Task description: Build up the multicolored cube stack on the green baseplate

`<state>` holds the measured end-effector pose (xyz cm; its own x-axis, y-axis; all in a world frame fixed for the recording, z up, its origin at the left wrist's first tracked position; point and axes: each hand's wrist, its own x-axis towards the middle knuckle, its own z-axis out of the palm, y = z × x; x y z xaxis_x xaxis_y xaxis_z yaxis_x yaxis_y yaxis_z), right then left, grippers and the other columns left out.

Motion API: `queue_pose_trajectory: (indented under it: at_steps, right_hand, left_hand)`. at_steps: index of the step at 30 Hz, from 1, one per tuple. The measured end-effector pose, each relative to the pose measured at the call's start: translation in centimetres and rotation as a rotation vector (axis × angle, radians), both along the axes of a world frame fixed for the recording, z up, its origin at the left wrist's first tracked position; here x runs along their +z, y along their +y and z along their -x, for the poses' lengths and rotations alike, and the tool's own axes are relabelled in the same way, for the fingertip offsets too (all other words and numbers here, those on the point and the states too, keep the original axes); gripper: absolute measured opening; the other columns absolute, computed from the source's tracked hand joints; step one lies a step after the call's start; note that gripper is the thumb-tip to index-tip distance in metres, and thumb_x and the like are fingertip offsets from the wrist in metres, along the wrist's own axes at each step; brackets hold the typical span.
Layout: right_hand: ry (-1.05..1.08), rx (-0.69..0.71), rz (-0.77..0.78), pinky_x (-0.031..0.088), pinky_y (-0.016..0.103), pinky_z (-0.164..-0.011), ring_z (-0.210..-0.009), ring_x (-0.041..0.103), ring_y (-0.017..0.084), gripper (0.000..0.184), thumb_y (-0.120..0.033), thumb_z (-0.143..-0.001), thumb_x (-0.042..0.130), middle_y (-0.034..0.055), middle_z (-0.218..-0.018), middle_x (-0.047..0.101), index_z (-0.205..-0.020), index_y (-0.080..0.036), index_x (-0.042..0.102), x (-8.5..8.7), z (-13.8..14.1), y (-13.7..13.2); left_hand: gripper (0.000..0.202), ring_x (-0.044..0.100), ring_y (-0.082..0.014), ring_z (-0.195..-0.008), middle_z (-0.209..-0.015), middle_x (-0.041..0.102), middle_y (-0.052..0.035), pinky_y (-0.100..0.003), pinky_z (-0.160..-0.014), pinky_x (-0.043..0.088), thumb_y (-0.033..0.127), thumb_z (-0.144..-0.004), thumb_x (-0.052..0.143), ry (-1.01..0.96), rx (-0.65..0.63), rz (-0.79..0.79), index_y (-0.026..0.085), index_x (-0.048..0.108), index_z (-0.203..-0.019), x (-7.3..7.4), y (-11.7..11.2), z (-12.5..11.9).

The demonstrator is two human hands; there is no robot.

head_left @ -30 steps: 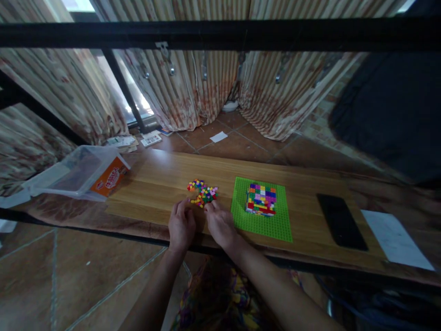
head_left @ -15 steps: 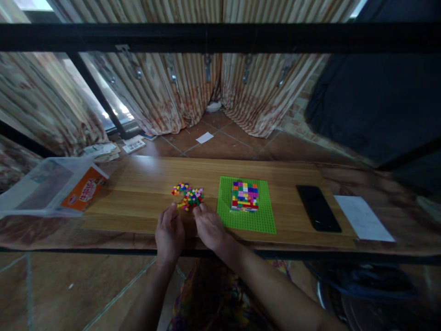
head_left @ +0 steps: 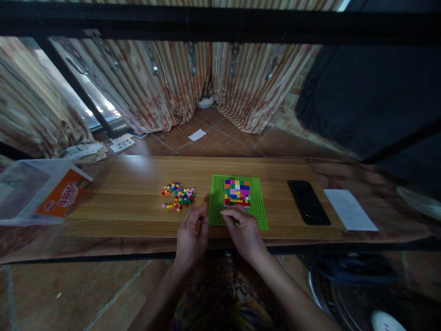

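A block of stacked toy bricks [head_left: 237, 187] in many colours sits on a green studded baseplate [head_left: 257, 216]. My right hand [head_left: 244, 229] is over the plate's front part, close to the near side of the stack. Its thumb and index finger are pinched; whatever is between them is too small to make out. At the plate's front left corner is my left hand [head_left: 192, 234], fingers curled and the thumb close to them, with any held piece hidden. Loose small bricks [head_left: 184, 196] lie in a pile left of the plate.
A wooden board [head_left: 138, 184] carries the bricks. To the right are a black phone [head_left: 309, 202] and a white sheet [head_left: 350, 209]. A clear plastic bin [head_left: 24, 184] with an orange label stands at the left end. A dark metal bar [head_left: 220, 25] crosses above.
Both hands have moved right, away from the loose pile. My right hand is now over the baseplate, and my left hand is beside its corner. The camera view has shifted slightly.
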<state>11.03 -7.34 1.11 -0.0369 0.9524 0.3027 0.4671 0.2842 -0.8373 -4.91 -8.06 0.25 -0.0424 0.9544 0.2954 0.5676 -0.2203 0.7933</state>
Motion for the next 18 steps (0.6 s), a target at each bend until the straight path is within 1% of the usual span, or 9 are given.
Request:
queue_pose_trajectory:
  at_steps: [3,6,9,13,18]
  right_hand:
    - [0.028,-0.085,-0.019,0.052,0.031,-0.082,-0.089,0.067,0.017,0.018,-0.021,-0.089,0.053,0.0039,-0.095,0.070,-0.092,-0.023,0.071,0.8,-3.2,0.6]
    - [-0.027,-0.104,-0.039,0.053,0.031,-0.082,-0.088,0.068,0.018,0.019,-0.021,-0.088,0.055,0.0039,-0.095,0.072,-0.098,-0.023,0.071,1.2,-4.9,1.9]
    - [-0.163,-0.068,-0.079,0.054,0.034,-0.084,-0.091,0.068,0.019,0.022,-0.018,-0.087,0.055,0.0047,-0.098,0.073,-0.102,-0.023,0.071,1.2,-5.5,3.2]
    - [-0.349,-0.043,-0.098,0.053,0.039,-0.087,-0.093,0.067,0.022,0.030,-0.014,-0.086,0.053,0.0066,-0.101,0.073,-0.109,-0.023,0.069,1.0,-5.5,4.4]
    - [-0.423,-0.011,-0.069,0.052,0.040,-0.090,-0.098,0.066,0.023,0.034,-0.010,-0.083,0.053,0.0089,-0.106,0.071,-0.112,-0.021,0.067,1.3,-5.6,5.0]
  left_hand:
    - [0.026,0.064,-0.0164,-0.090,-0.101,0.068,-0.0063,-0.029,-0.081,0.053,0.021,-0.087,0.051,-0.078,-0.085,0.099,0.020,0.062,-0.111,0.1,0.4,-2.2]
    - [0.030,0.065,-0.0144,-0.083,-0.095,0.068,-0.0048,-0.025,-0.073,0.052,0.020,-0.086,0.051,-0.187,-0.170,0.201,0.019,0.059,-0.116,0.2,1.2,-4.3]
    - [0.035,0.064,-0.0126,-0.077,-0.090,0.069,-0.0026,-0.022,-0.067,0.050,0.019,-0.085,0.051,-0.258,-0.243,0.279,0.019,0.056,-0.119,0.4,2.1,-5.9]
    - [0.038,0.063,-0.0119,-0.071,-0.086,0.069,-0.0014,-0.022,-0.063,0.048,0.018,-0.085,0.050,-0.261,-0.276,0.341,0.020,0.055,-0.123,0.3,2.8,-7.2]
    - [0.047,0.059,-0.0115,-0.064,-0.088,0.068,-0.0027,-0.023,-0.060,0.047,0.019,-0.084,0.050,-0.250,-0.289,0.372,0.018,0.050,-0.131,-0.3,3.0,-7.8]
